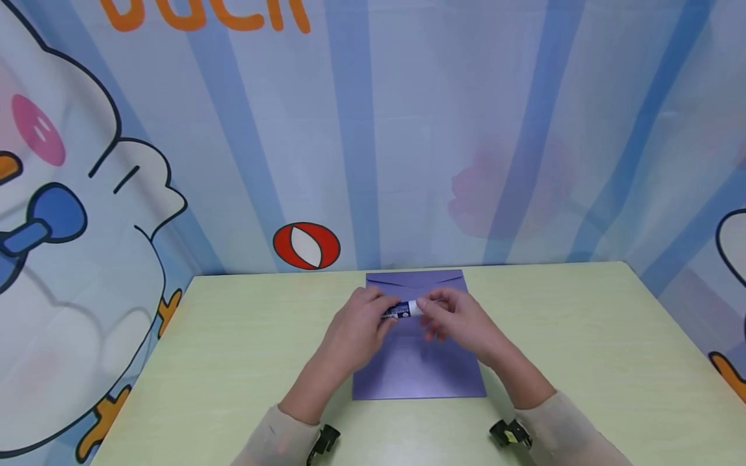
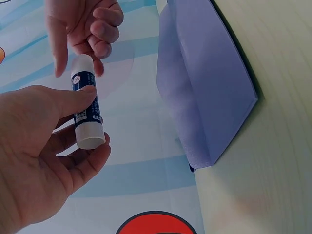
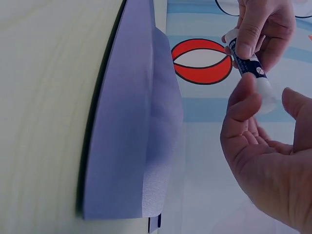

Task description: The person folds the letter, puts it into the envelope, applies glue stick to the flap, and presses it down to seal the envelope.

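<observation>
My left hand (image 1: 357, 329) holds a glue stick (image 2: 87, 109), white at both ends with a dark blue printed label, between thumb and fingers. Above the purple envelope (image 1: 416, 372), the stick points toward my right hand (image 1: 463, 323). Loosely bent, the right hand's fingers (image 3: 243, 109) are beside the white end of the stick, while its thumb stands apart from it. Whether those fingertips touch the stick is hard to tell. The envelope lies on the table, its flap (image 2: 170, 83) at the far end and slightly raised in the wrist views.
The pale wooden table (image 1: 250, 349) meets a blue striped cloth backdrop (image 1: 402, 162) along its far edge. Printed cartoon figures and a red-and-white ball (image 1: 306, 246) decorate the cloth. A small black device (image 1: 511, 433) sits at the right wrist.
</observation>
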Tool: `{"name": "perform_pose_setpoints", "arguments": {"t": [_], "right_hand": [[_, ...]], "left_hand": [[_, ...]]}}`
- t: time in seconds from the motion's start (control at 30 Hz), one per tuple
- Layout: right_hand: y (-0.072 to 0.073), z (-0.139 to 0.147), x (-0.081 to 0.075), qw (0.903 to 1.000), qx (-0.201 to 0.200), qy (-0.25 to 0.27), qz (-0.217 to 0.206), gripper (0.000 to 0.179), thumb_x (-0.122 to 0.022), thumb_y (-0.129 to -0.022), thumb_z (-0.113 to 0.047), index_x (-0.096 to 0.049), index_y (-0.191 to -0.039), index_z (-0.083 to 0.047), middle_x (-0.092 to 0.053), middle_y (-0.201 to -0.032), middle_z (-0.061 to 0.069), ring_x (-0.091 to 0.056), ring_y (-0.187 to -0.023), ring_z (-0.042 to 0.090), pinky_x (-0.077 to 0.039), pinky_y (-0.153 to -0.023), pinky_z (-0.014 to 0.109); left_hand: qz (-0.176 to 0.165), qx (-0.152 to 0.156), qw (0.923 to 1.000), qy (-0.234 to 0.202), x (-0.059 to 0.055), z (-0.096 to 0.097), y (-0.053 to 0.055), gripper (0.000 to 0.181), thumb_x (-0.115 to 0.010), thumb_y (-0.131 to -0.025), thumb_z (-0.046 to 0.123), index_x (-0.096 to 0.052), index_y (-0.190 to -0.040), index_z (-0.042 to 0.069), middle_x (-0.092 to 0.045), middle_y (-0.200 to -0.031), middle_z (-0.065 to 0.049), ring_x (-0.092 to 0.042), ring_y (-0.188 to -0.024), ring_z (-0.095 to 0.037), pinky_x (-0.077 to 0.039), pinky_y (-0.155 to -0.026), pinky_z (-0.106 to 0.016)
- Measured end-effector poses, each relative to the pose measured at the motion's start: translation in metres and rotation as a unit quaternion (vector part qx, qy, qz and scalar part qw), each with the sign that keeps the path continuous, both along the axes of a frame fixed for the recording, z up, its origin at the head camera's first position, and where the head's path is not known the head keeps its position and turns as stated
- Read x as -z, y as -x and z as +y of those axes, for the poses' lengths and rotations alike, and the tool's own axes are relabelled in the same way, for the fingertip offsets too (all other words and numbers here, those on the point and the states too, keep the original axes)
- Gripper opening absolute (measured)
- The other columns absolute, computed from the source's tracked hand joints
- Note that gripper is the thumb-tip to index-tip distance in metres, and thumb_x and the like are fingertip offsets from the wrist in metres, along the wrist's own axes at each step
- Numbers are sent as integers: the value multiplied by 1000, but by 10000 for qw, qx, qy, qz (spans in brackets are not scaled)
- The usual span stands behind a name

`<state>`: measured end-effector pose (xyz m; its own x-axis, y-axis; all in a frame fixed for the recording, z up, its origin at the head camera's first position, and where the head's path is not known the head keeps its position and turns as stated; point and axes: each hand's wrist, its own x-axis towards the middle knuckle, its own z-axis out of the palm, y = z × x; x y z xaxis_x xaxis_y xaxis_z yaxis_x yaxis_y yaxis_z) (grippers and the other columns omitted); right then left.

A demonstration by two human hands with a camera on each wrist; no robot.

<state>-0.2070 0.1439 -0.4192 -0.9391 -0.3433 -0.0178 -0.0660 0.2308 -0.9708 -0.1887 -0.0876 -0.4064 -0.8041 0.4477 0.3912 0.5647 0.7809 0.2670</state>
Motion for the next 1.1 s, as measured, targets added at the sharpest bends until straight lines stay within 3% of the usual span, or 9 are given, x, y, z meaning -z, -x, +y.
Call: {"name": "perform_pose_setpoints", "arguments": {"t": [0.13,0.27,0.37,0.5,0.63,0.8,0.93,1.1], "right_hand": [[0,0,1,9998,-44,-97,160,35,-68,-107,-32,-65,-123,-1,-71,-98,23,-69,-81,34,-58,-67,38],[-1,1,1,9989,-183,-104,415,31,-72,-104,-19,-64,-131,-6,-70,-108,22,-68,-93,40,-58,-73,39],[-2,3,-1,9988,-240,-99,419,41,-74,-101,-15,-61,-139,-11,-67,-120,19,-70,-100,35,-57,-78,40],[-2,3,-2,9995,-129,-198,191,49,-74,-103,-30,-56,-145,-13,-67,-123,18,-73,-95,30,-57,-80,44],[-2,0,-2,9995,-5,-300,1,48,-67,-106,-42,-61,-132,-2,-72,-108,22,-71,-80,28,-55,-70,39],[-1,0,0,9991,14,-356,241,34,-70,-105,-31,-66,-123,-3,-72,-96,18,-68,-77,32,-51,-62,32],[0,3,1,9978,-66,-314,580,28,-73,-101,-16,-66,-126,-6,-71,-99,16,-69,-86,36,-54,-66,36],[2,9,-1,9954,-221,-321,879,29,-73,-97,-7,-67,-125,-7,-70,-107,13,-69,-91,29,-57,-73,37]], "left_hand": [[-8,-2,10000,33,1,1,-1,29,-82,-96,15,-77,-124,11,-65,-108,-1,-56,-94,-19,-55,-78,-31],[-47,-18,10000,54,0,0,-1,29,-82,-96,14,-77,-124,11,-66,-108,-1,-56,-94,-19,-56,-80,-31],[-59,-25,10000,62,0,0,0,30,-82,-95,13,-76,-124,10,-67,-109,-2,-57,-95,-20,-56,-81,-32],[-34,-22,10000,60,0,0,0,30,-82,-96,13,-76,-125,10,-67,-110,-2,-58,-96,-20,-56,-81,-32],[-14,9,10000,34,1,0,0,30,-82,-96,14,-76,-125,11,-66,-109,-1,-57,-96,-20,-56,-80,-32],[-64,23,10000,42,1,0,0,29,-82,-96,14,-76,-124,12,-66,-109,0,-57,-95,-19,-56,-80,-32],[-152,-18,9999,21,1,0,0,29,-82,-96,15,-76,-124,12,-67,-109,0,-57,-95,-19,-56,-82,-33],[-232,-57,9997,-34,1,-1,1,29,-82,-96,16,-76,-124,11,-67,-109,0,-58,-95,-19,-55,-82,-33]]}}
